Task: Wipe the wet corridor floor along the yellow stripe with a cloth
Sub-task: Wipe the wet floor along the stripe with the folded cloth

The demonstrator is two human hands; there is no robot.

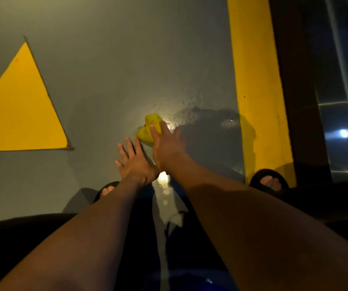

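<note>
Yellow cloth (148, 131) under flat right hand (166, 143) | left hand (136, 162) flat, fingers straight, on floor (106, 80)

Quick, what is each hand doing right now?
Left hand: open, flat on the grey floor.
Right hand: open, pressing the crumpled yellow cloth.

Your far left: yellow triangle (22, 106) painted on grey, dark outline round it. Near you: black sandals, left sandal (106, 191) mostly hidden, right sandal (268, 179) well apart at right. Far right: dark glass panel (341, 112) showing bright light reflection (344, 133).
</note>
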